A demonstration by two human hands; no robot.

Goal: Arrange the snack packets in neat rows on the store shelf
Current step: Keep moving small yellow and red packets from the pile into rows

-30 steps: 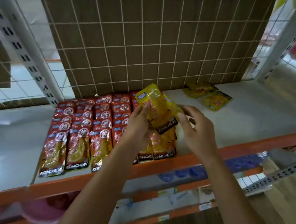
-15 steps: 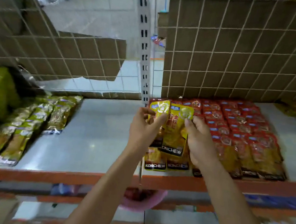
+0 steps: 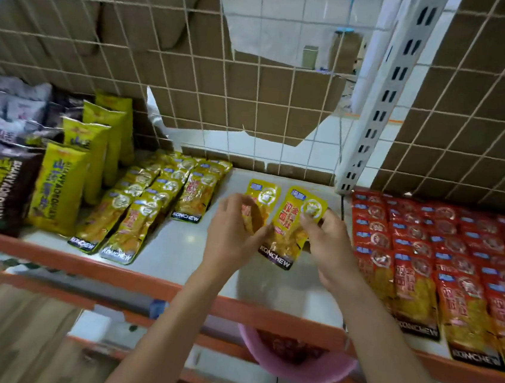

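Observation:
Two yellow KONCHEW snack packets hover just above the white shelf (image 3: 183,246). My left hand (image 3: 234,233) grips the left yellow packet (image 3: 263,198). My right hand (image 3: 329,246) pinches the right yellow packet (image 3: 290,236) by its upper right side. Rows of the same yellow packets (image 3: 150,205) lie flat on the shelf to the left of my hands. Red KONCHEW packets (image 3: 443,258) lie in rows on the neighbouring shelf section to the right.
Tall yellow-green bags (image 3: 62,183) and dark bags (image 3: 9,184) stand at the far left. A wire grid with cardboard (image 3: 194,76) backs the shelf. A white slotted upright (image 3: 378,111) divides the two sections. A pink basin (image 3: 295,361) sits below the orange shelf edge (image 3: 130,275).
The view has swung left from the red packets to the section with yellow rows. My hands carried the yellow packets along and have spread them apart, one in each hand.

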